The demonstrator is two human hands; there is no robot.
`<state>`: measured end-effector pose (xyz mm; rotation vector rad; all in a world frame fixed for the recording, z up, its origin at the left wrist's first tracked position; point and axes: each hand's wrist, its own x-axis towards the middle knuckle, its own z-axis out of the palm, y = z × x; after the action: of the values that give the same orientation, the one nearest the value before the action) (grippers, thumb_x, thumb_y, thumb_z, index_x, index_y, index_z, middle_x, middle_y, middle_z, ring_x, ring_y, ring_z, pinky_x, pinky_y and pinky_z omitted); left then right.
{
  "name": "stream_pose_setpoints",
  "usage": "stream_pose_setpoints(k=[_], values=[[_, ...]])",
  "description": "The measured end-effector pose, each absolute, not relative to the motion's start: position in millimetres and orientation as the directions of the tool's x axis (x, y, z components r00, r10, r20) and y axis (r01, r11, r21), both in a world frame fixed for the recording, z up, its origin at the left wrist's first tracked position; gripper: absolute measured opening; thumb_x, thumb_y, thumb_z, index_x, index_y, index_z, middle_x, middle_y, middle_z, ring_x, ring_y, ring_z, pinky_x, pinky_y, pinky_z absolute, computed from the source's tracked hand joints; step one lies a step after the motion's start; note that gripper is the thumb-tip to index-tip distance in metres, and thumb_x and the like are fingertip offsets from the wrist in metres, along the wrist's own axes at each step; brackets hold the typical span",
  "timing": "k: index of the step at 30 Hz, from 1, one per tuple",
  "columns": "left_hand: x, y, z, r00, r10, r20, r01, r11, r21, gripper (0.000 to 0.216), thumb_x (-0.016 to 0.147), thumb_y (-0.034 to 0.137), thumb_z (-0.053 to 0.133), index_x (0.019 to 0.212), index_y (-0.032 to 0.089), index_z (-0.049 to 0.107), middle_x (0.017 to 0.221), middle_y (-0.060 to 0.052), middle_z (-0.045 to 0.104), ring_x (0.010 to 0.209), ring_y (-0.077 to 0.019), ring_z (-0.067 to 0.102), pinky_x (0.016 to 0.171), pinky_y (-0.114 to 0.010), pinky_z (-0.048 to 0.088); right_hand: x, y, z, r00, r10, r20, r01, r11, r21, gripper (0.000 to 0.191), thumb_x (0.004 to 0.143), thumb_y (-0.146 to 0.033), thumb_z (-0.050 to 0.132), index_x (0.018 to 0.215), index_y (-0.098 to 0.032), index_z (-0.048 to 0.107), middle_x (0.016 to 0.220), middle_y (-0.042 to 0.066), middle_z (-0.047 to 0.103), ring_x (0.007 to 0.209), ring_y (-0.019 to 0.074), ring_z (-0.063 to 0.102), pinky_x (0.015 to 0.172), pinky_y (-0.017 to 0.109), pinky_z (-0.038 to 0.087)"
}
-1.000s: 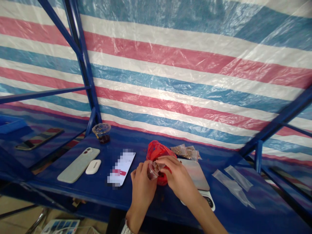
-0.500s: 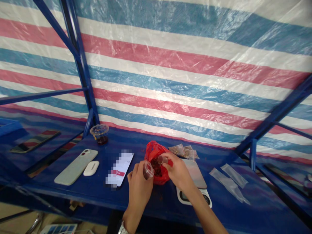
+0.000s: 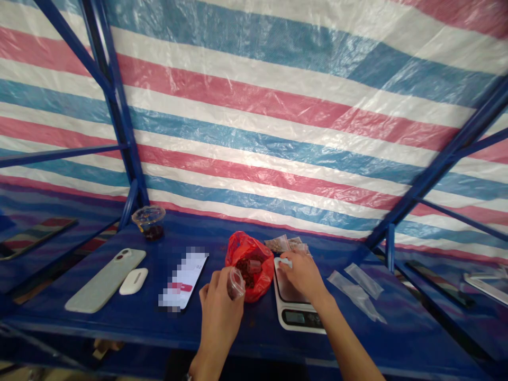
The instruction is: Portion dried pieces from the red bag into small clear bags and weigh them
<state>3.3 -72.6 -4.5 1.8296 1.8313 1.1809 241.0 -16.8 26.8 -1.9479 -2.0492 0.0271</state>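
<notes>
Spillage looks the likeliest trouble: the left grip is wrapped around a tilted clear cup, and turning further could tip out any contents. Just right of it, the red bag gapes, a small cup lying inside; a nudge could slump it. Whether the right grip, over the scale, holds anything cannot be told; pressing could skew readings.

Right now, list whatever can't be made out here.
All in the head view:
Scale display: digits too small and blurred.
Right hand: its grip is hidden by the hand itself.
Clear cup: partly covered by the left hand.
Small filled bags: partly behind the right hand.
White object: cut off by the right edge.
</notes>
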Motion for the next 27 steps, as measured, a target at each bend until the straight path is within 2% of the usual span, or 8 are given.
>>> stream_pose_setpoints(k=[3,6,9,13,17,20,24,27], values=[[5,-74,-5,-0.138,0.928,0.346,0.696,-0.158,0.701,0.017,0.093,0.025,0.058,0.109,0.027,0.065,0.107,-0.006,0.069,0.101,-0.0271,0.068,0.094,-0.045,0.046,238,-15,25,-0.041,0.978,0.207,0.974,0.086,-0.211,0.019,0.093,-0.022,0.061,0.098,-0.019,0.079,0.107,0.013,0.073,0.104,0.0284,0.066,0.096,0.039,0.046],[3,-75,-6,-0.135,0.929,0.345,0.703,-0.155,0.694,0.019,0.092,0.024,0.059,0.110,0.027,0.064,0.107,-0.006,0.069,0.101,-0.0270,0.068,0.095,-0.046,0.046,243,-15,22,-0.041,0.975,0.216,0.965,0.095,-0.245,0.018,0.091,-0.020,0.061,0.093,-0.019,0.078,0.104,0.011,0.074,0.104,0.0278,0.067,0.096,0.038,0.046],[3,-76,-8,-0.132,0.931,0.340,0.707,-0.153,0.691,0.022,0.091,0.020,0.059,0.112,0.027,0.064,0.108,-0.005,0.069,0.101,-0.0265,0.067,0.096,-0.046,0.046,243,-18,27,-0.034,0.962,0.270,0.924,0.133,-0.360,0.018,0.092,-0.022,0.061,0.095,-0.021,0.078,0.102,0.009,0.075,0.101,0.0272,0.068,0.096,0.039,0.048],[8,-76,-9,-0.118,0.930,0.349,0.718,-0.163,0.677,0.025,0.091,0.016,0.057,0.112,0.028,0.064,0.108,-0.005,0.069,0.102,-0.0262,0.067,0.097,-0.046,0.045,210,-35,50,-0.119,0.926,0.360,0.783,0.310,-0.539,0.016,0.093,-0.027,0.063,0.099,-0.026,0.078,0.100,0.005,0.074,0.101,0.0252,0.068,0.096,0.039,0.049],[12,-75,-7,-0.105,0.933,0.344,0.709,-0.172,0.683,0.027,0.091,0.016,0.057,0.114,0.027,0.063,0.111,-0.006,0.068,0.105,-0.0267,0.066,0.097,-0.047,0.044,163,-59,73,-0.261,0.907,0.330,0.642,0.418,-0.642,0.015,0.093,-0.021,0.065,0.098,-0.027,0.078,0.104,0.003,0.074,0.101,0.0219,0.067,0.096,0.036,0.049],[12,-75,-5,-0.105,0.930,0.351,0.689,-0.186,0.701,0.028,0.090,0.016,0.058,0.115,0.027,0.062,0.112,-0.006,0.068,0.108,-0.0274,0.065,0.098,-0.048,0.043,149,-70,80,-0.300,0.905,0.303,0.611,0.426,-0.667,0.015,0.095,-0.021,0.064,0.098,-0.027,0.078,0.102,0.004,0.074,0.098,0.0218,0.067,0.094,0.036,0.049],[12,-78,-2,-0.131,0.929,0.346,0.626,-0.193,0.755,0.020,0.093,0.019,0.054,0.111,0.027,0.061,0.107,-0.005,0.067,0.103,-0.0265,0.065,0.094,-0.046,0.044,154,-81,78,-0.237,0.912,0.336,0.520,0.411,-0.748,0.019,0.101,-0.026,0.057,0.110,-0.027,0.074,0.109,0.004,0.073,0.099,0.0199,0.067,0.091,0.032,0.050],[18,-82,2,-0.135,0.927,0.350,0.575,-0.214,0.789,0.022,0.090,0.016,0.056,0.110,0.025,0.058,0.106,-0.005,0.066,0.102,-0.0256,0.064,0.091,-0.044,0.044,152,-92,70,-0.257,0.918,0.302,0.491,0.393,-0.777,0.014,0.094,-0.027,0.068,0.108,-0.026,0.072,0.102,0.002,0.073,0.090,0.0186,0.066,0.083,0.028,0.050]])
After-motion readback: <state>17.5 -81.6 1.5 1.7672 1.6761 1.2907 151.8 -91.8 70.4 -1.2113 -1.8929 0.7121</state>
